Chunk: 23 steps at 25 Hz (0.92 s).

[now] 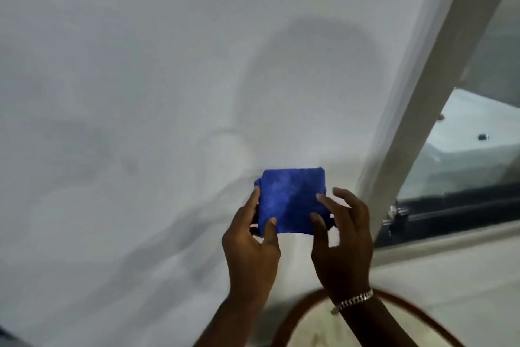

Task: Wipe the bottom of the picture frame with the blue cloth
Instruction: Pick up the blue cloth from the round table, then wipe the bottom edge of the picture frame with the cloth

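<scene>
The folded blue cloth (292, 200) is held flat before a white wall (140, 93), with bare wall above and left of the cloth. The left hand (250, 245) pinches the cloth's left edge, thumb on its face. The right hand (343, 248) pinches the lower right corner with thumb and forefinger, its other fingers (342, 193) spread loose. Right of the cloth slants a pale frame bar (422, 121) — near, not touching — with glass beyond.

This is an indoor room, perhaps in a home or an office; which one cannot be told. A plain white wall (140, 65) fills most of the view. Right of the wall stand a pale frame post (436, 79), a glass pane (464, 155) and a dark rail (455, 203).
</scene>
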Each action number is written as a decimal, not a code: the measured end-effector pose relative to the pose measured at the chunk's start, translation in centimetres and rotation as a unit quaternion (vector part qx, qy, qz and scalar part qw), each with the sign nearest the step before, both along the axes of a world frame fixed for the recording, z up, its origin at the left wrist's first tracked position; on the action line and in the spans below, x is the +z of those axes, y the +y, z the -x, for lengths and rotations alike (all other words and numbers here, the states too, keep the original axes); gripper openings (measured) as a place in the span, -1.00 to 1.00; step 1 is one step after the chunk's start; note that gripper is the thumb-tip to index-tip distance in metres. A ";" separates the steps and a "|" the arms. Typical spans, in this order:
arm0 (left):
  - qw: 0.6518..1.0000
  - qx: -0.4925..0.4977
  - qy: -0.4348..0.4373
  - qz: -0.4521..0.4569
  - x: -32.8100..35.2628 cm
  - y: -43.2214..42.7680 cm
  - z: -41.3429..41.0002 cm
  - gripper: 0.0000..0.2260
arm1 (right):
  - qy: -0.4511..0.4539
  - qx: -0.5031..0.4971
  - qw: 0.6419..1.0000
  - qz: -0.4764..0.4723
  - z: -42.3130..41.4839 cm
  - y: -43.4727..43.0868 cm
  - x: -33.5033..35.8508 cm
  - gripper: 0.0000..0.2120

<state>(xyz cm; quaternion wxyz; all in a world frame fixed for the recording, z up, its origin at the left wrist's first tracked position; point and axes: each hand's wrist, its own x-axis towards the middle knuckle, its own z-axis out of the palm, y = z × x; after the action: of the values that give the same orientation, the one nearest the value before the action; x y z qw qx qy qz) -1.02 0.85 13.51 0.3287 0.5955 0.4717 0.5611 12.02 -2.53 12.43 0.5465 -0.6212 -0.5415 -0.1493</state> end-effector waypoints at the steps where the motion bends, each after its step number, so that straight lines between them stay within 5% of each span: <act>1: 0.998 0.007 -0.013 -0.056 4.5 0.7 0.7 -0.49 | -0.016 0.008 0.999 -0.049 0.7 1.0 4.6 -0.68; 5: 0.970 0.012 -0.045 -0.237 18.5 2.6 3.2 -0.56 | -0.040 0.030 0.980 -0.192 2.9 3.6 19.2 -0.71; 11: 0.937 0.015 -0.112 -0.329 31.0 4.8 6.5 -0.57 | -0.061 0.069 0.945 -0.315 5.9 7.2 32.7 -0.72; 15: 0.934 0.061 -0.072 -0.343 33.7 6.7 6.8 -0.57 | -0.134 -0.011 0.952 -0.273 7.3 9.9 35.2 -0.75; 19: 0.920 0.086 0.004 -0.381 34.5 7.5 7.7 -0.61 | -0.285 -0.049 0.911 -0.293 8.6 11.8 36.0 -0.65; 23: 0.869 0.101 0.104 -0.473 37.4 8.8 11.8 -0.77 | -0.273 -0.041 0.923 -0.269 9.2 13.7 34.0 -0.57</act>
<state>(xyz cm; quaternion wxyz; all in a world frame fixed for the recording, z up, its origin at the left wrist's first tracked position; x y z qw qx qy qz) -12.85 9.64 50.93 -0.1016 0.6839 0.2387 0.6819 2.87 11.13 46.43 0.5170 -0.4076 -0.5831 -0.4759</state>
